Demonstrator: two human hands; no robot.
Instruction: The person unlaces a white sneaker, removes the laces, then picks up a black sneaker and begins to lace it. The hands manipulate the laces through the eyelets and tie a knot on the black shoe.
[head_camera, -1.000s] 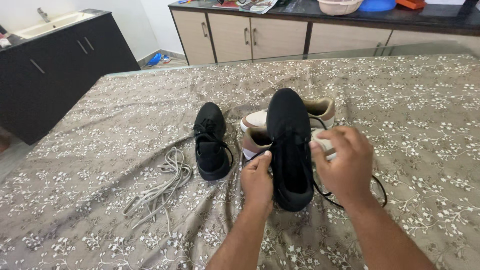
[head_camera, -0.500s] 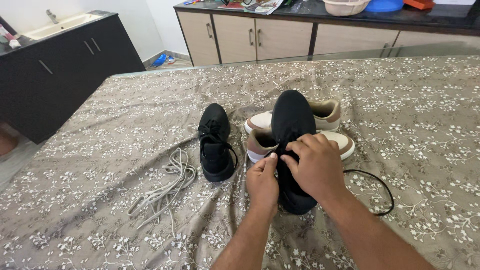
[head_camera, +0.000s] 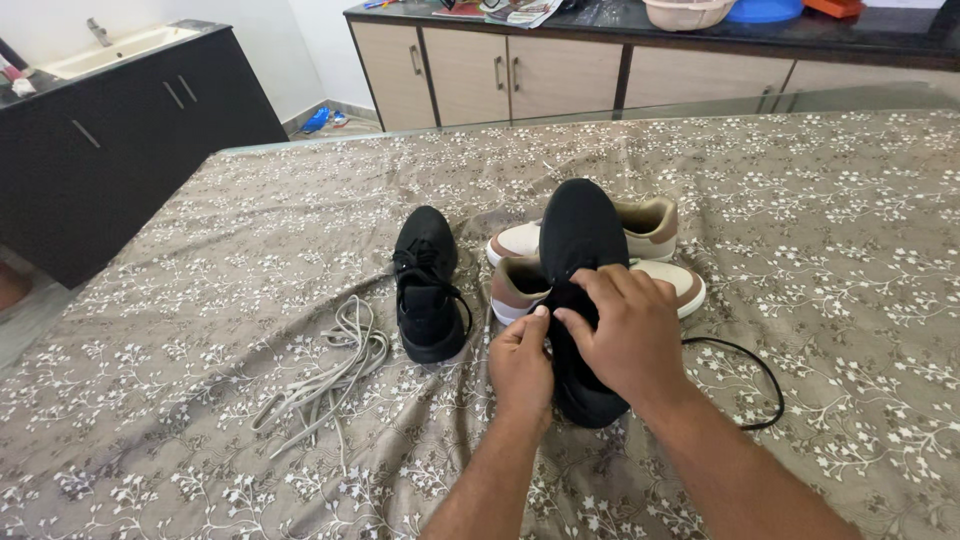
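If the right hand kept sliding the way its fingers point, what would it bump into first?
The right hand points left across the black shoe, so it would probably meet the left hand first; their fingertips already look almost touching, though depth is unclear.

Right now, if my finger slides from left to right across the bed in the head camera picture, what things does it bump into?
Loose pale grey shoelaces → small black lace-up shoe lying alone → left hand → right hand on the big black shoe → black lace looping out on the bedsheet.

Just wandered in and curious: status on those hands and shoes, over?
Left hand and right hand both pinching the lace on the black fabric shoe. White-and-tan sneakers directly behind it. Loose grey laces lie apart.
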